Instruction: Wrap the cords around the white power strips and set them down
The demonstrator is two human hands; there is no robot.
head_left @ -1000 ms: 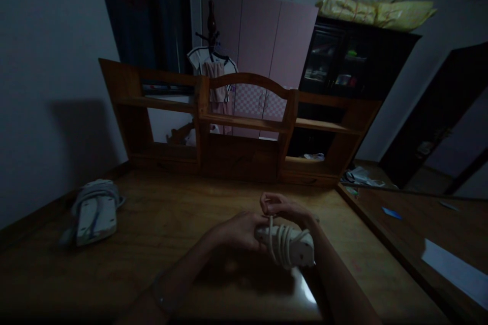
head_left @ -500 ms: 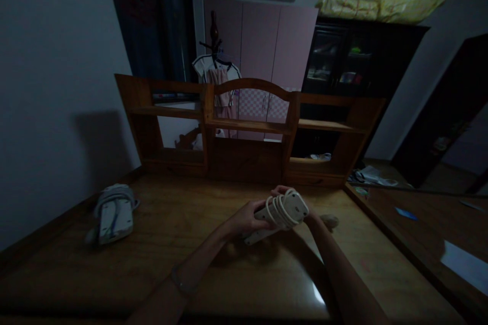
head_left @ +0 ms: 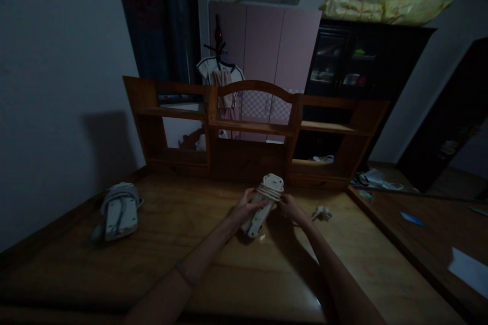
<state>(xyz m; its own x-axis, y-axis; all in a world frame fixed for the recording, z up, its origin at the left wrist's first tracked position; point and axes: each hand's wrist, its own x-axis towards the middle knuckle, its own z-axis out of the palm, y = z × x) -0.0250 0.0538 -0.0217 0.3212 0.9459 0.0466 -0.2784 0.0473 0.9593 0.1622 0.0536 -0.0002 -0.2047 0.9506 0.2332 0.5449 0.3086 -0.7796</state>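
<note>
A white power strip (head_left: 266, 200) with its cord wound round the upper end stands tilted over the wooden desk (head_left: 198, 269). My left hand (head_left: 246, 208) grips the strip's body from the left. My right hand (head_left: 293, 209) is closed on the cord beside the coils. The cord's plug (head_left: 322, 213) lies on the desk just right of my right hand.
A second white power strip (head_left: 118, 210) with wound cord lies at the desk's left. A wooden shelf unit (head_left: 251, 127) stands along the desk's back edge. To the right a darker table (head_left: 430, 244) carries a blue card (head_left: 412, 220) and white paper (head_left: 470, 270).
Both hands carried the strip farther away and turned it up on end. The plug now lies on the desk at the right. The view has also shifted slightly.
</note>
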